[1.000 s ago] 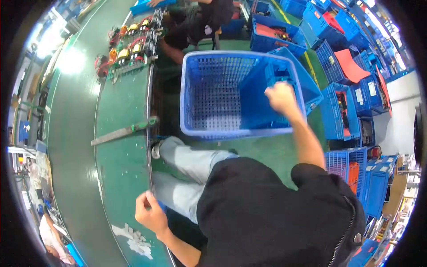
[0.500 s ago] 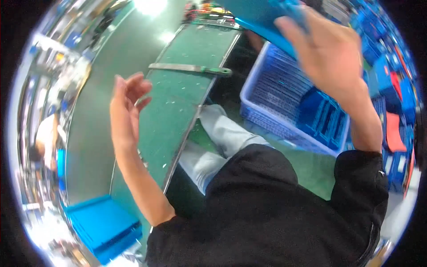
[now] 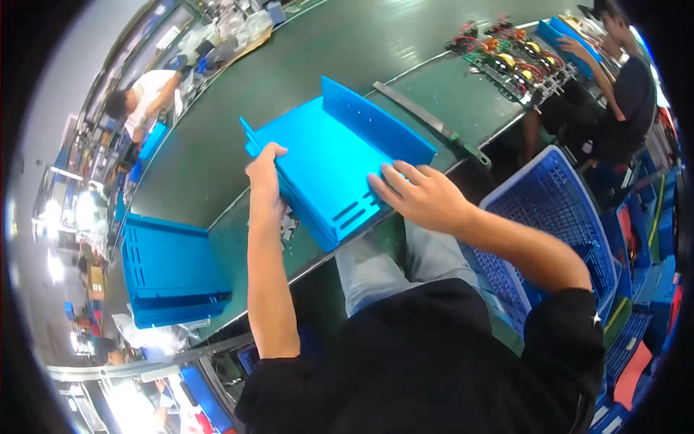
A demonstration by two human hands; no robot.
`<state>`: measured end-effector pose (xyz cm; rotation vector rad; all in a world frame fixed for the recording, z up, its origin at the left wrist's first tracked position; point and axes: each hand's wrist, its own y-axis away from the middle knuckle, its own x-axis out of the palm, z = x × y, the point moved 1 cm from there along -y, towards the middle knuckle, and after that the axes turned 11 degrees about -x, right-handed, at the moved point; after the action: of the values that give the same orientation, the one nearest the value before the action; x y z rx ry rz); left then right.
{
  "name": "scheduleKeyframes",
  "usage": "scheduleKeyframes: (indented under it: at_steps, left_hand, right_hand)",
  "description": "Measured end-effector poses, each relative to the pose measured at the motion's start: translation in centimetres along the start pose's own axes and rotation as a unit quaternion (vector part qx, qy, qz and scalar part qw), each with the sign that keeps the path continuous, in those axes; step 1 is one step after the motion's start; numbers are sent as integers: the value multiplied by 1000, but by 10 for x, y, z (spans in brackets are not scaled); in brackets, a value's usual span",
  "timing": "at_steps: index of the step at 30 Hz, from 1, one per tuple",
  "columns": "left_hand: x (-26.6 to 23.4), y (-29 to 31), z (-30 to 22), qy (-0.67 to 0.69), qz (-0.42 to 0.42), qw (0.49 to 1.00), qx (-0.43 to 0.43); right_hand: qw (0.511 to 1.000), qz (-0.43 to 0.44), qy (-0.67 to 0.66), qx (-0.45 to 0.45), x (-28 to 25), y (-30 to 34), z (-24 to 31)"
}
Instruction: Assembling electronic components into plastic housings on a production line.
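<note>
A bright blue sheet panel (image 3: 311,155) with upturned side walls and slots near one corner sits tilted over the front of the green workbench (image 3: 210,170). My left hand (image 3: 264,177) is closed round its left edge, thumb on top and the other fingers mostly hidden beneath. At the panel's right side, my right hand (image 3: 426,199) touches the surface with fingers stretched out and apart. Behind the panel's right wall lies a flat file (image 3: 412,108) with a green handle.
Similar blue panels form a stack (image 3: 177,253) at the bench's left. A blue-violet plastic crate (image 3: 517,286) stands right of my legs. Wired assemblies (image 3: 510,61) crowd the back right. One co-worker (image 3: 625,94) handles a blue part there; another (image 3: 148,98) is far left.
The blue panel has come from the upper right to the bench in front of me. My left hand has taken hold of its edge; my right hand has moved down and left. The view has turned.
</note>
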<state>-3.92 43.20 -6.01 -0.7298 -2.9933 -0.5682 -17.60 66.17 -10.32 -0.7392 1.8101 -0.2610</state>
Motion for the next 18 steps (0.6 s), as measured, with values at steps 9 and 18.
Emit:
scheduleKeyframes:
  at_steps: [9, 18]
  left_hand:
    - [40, -46, -53, -398, -141, 900, 112]
    - [132, -57, -74, -647, -75, 721, 237]
  right_hand:
    - [906, 27, 12, 422, 36, 75, -55]
    - [844, 129, -161, 496, 43, 91, -44]
